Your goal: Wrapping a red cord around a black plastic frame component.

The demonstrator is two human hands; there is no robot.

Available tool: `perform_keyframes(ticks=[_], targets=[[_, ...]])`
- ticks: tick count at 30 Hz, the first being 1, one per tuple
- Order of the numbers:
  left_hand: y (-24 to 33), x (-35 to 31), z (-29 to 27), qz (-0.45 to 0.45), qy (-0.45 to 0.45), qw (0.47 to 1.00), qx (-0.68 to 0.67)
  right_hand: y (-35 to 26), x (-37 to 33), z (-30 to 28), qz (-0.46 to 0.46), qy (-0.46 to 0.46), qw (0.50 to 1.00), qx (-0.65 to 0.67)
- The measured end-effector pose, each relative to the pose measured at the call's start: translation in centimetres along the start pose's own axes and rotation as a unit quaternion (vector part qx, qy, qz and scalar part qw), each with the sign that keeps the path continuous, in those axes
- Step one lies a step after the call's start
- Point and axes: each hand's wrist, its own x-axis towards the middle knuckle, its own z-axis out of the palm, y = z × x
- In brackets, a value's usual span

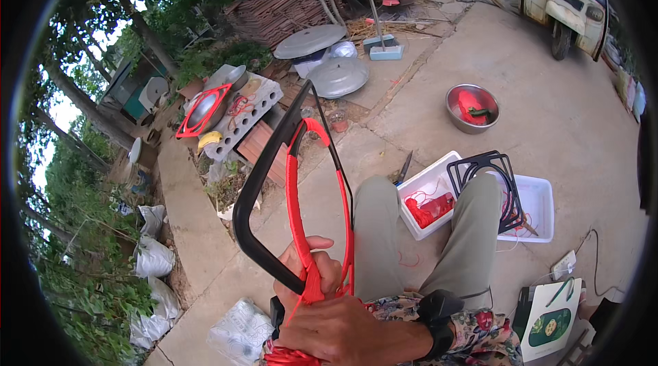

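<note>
My left hand (327,271) is closed around the lower end of a black rounded frame (241,218), held up and tilted in front of my knees. An inner loop of the frame is wrapped in red cord (295,218), bunched thickly where my fingers grip. My right hand (339,328) is closed just below the left, with a bundle of red cord (291,358) under it and a strand running up to the frame. Its fingertips are mostly hidden.
Beyond my right knee stand two white trays (545,205), one holding red cord, with more black frames (495,160). A steel bowl (473,126) sits farther off. A red-wrapped frame (199,109) rests on a concrete block (257,102). A power strip (564,264) and paper bag (550,318) lie right.
</note>
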Motion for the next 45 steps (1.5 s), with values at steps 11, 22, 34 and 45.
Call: perform_keyframes(ticks=[11, 22, 34, 45], targets=[[-11.7, 3.2, 2.6, -0.220, 0.070, 0.970, 0.068, 0.6, -11.5, -8.7, 0.493, 0.299, 0.785, 0.227], [-15.0, 6.3, 1.6, -0.538, -0.163, 0.826, -0.043, 1.6, -17.6, -9.8, 0.541, 0.412, 0.704, 0.205], [-15.7, 4.9, 0.8, -0.514, -0.114, 0.850, 0.006, 0.6, -19.1, -9.7, 0.619, 0.315, 0.717, 0.056], [-14.7, 4.2, 0.6, -0.504, -0.122, 0.854, -0.043, -0.1, -19.1, -8.2, 0.541, 0.400, 0.705, 0.224]])
